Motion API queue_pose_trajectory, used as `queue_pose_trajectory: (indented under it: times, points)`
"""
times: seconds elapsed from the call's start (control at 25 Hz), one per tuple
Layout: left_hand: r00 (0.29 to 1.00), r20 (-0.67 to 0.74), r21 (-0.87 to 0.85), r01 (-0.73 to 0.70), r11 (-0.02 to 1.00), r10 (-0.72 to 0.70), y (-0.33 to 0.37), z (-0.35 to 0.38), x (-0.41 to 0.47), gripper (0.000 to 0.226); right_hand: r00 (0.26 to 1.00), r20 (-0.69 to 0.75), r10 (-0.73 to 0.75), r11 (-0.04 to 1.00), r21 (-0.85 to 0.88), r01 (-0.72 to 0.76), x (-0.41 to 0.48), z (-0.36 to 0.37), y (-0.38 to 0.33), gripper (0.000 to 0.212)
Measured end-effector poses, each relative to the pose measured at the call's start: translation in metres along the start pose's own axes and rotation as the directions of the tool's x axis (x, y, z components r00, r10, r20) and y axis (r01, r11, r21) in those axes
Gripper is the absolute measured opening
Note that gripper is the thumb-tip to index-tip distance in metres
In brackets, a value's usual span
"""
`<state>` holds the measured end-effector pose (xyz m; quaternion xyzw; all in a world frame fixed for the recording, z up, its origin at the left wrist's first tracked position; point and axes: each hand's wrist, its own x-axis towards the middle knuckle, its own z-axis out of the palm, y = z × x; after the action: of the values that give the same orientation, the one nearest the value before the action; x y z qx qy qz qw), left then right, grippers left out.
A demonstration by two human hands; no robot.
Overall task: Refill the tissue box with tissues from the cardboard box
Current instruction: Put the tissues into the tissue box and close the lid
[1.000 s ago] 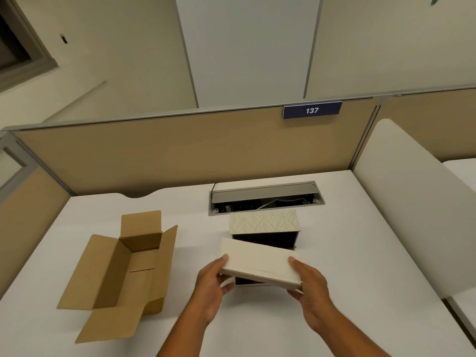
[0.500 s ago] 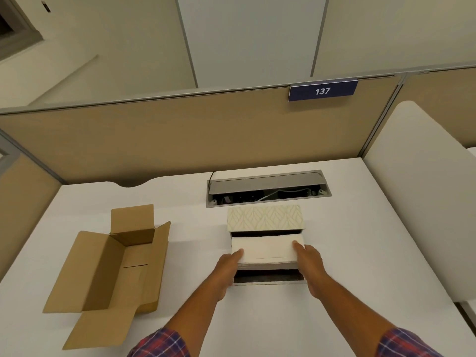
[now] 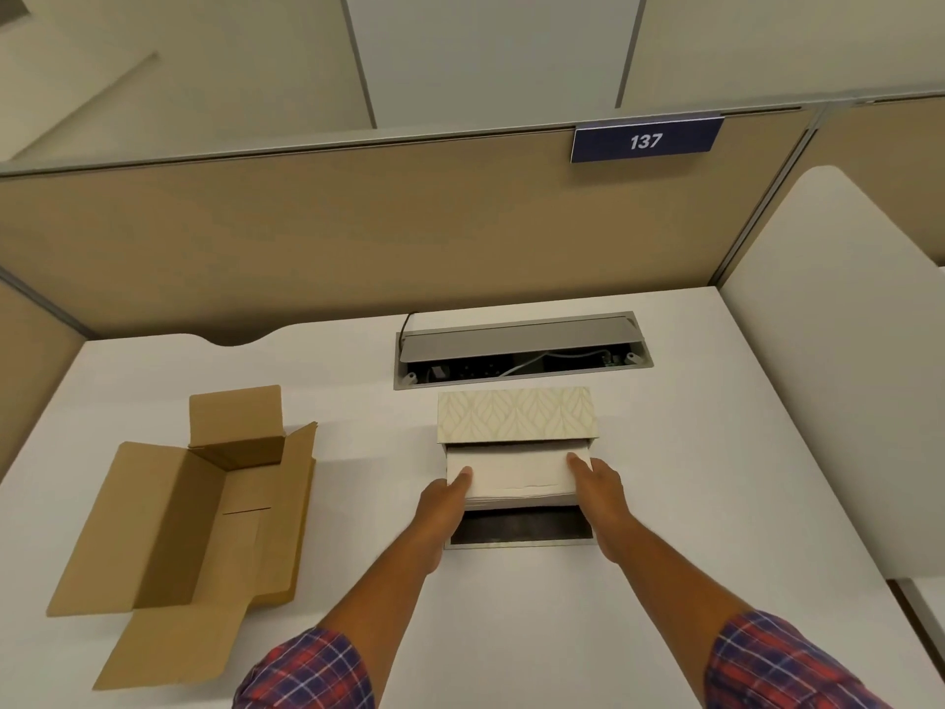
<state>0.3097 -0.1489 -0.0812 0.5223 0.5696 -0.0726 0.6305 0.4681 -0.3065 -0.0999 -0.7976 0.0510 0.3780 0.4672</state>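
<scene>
A cream tissue box [image 3: 514, 415] with a leaf pattern lies on the white desk [image 3: 665, 504], its open side facing me, its dark flap [image 3: 521, 528] folded down flat in front. A white stack of tissues [image 3: 516, 475] sits partly inside the opening. My left hand [image 3: 441, 509] grips the stack's left end and my right hand [image 3: 601, 496] grips its right end. The brown cardboard box [image 3: 174, 524] lies open on the left, with no tissues visible inside.
An open grey cable tray [image 3: 521, 350] with wires is set into the desk just behind the tissue box. Tan partition walls [image 3: 358, 237] enclose the back and left. A white divider panel [image 3: 838, 381] stands along the right edge.
Both hands have carried the tissue stack forward from above the desk into the open side of the tissue box, and it now sits deeper inside.
</scene>
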Motion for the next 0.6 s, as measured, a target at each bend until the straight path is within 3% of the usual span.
queue_pose_trajectory:
  times: [0.24, 0.4, 0.48, 0.6]
  points:
    - [0.999, -0.049, -0.016, -0.014, 1.0, 0.013, 0.004, 0.002, -0.001, 0.07, 0.999, -0.007, -0.033, 0.997, -0.076, 0.032, 0.005, -0.002, 0.007, 0.064]
    - [0.996, -0.085, -0.138, -0.004, 0.99, -0.007, 0.008, -0.004, -0.002, 0.078, 0.994, -0.047, -0.094, 0.991, -0.098, 0.089, -0.003, -0.007, 0.006, 0.067]
    - [0.99, -0.131, -0.174, -0.081, 0.981, 0.058, 0.012, -0.01, -0.004, 0.076, 0.97, -0.136, -0.203, 0.977, -0.101, 0.19, -0.007, -0.013, 0.002, 0.064]
    - [0.965, -0.175, -0.213, -0.229, 0.95, 0.193, 0.025, -0.019, -0.007, 0.052, 0.929, -0.168, -0.329, 0.944, -0.073, 0.321, -0.007, -0.021, -0.019, 0.049]
